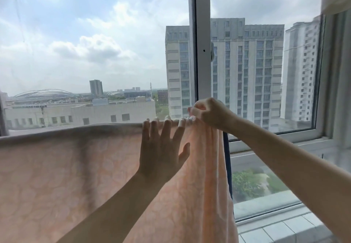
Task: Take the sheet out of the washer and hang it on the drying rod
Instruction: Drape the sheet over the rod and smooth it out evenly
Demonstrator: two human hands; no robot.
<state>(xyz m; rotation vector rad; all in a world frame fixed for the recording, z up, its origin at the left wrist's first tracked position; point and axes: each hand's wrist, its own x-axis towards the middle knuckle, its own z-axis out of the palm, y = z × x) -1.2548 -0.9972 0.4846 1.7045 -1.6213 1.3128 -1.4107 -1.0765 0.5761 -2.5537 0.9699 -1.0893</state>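
Observation:
A peach-pink patterned sheet (57, 176) hangs draped over a horizontal drying rod in front of the window; the rod itself is hidden under the fabric along the sheet's top fold. My left hand (161, 151) lies flat on the sheet with fingers spread and straight, fingertips at the top fold. My right hand (209, 111) is just right of it at the sheet's bunched right end, fingers curled and pinching the fabric at the top. Below that hand the sheet falls in gathered folds.
A large window with a white upright frame (202, 43) stands directly behind the rod, with tall buildings outside. A dark blue vertical pole (228, 163) shows at the sheet's right edge. A tiled sill (281, 227) runs along the lower right.

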